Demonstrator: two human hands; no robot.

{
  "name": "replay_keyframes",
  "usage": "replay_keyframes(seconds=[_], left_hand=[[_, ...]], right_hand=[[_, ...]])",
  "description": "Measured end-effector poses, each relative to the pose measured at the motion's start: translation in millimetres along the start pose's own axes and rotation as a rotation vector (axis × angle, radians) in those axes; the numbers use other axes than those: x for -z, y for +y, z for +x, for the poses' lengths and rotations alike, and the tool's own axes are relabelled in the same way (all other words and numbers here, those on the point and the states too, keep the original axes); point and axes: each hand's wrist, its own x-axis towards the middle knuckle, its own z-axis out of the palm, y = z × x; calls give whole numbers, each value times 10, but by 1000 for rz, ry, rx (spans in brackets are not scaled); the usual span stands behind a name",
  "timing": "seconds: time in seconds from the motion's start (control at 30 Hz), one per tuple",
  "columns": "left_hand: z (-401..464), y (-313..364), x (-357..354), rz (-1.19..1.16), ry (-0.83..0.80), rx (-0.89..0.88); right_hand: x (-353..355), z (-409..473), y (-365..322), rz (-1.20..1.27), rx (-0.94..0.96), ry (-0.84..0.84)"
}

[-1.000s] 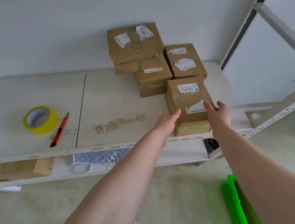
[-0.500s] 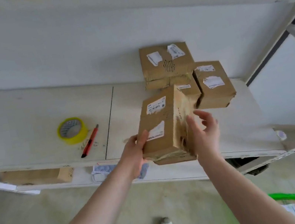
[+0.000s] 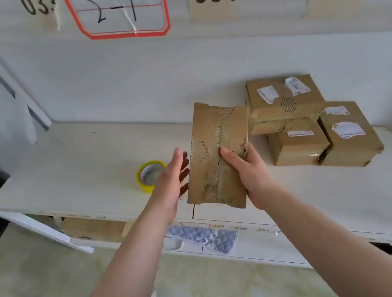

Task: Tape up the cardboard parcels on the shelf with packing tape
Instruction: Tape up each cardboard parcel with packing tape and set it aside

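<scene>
One battered brown cardboard parcel (image 3: 219,154) is held above the white shelf (image 3: 76,165) in the right hand (image 3: 251,178), curled round it, the left hand (image 3: 172,181) spread at nine o'clock; the yellow packing-tape roll (image 3: 151,175) lies unused, three stacked brown parcels (image 3: 315,123) untaped.

White shelf (image 3: 84,167): tape roll (image 3: 151,175), stacked parcels (image 3: 315,123).

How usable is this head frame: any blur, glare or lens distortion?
Head view: soft, even daylight, no harsh glare; wide-angle bending at the shelf edges; slight blur on the left hand; the parcel in the right hand reads clearly.
</scene>
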Motion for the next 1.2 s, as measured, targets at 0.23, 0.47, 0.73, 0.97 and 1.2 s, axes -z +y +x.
replay_keyframes(seconds=[0.23,0.47,0.73,0.97,1.2], left_hand=[[269,307,910,104,52,-22],[490,411,2130,-46,-246,300],[728,493,2964,48,-36,203],[759,354,3448,332,145,135],[1015,113,3612,524,304,171]], right_hand=[[-789,320,13,-206,108,183],[-1689,357,231,51,-124,1],[-2542,611,553,-45,-162,238],[-3082,948,848,-235,-273,96],[-2483,1244,1446,-1274,-74,103]])
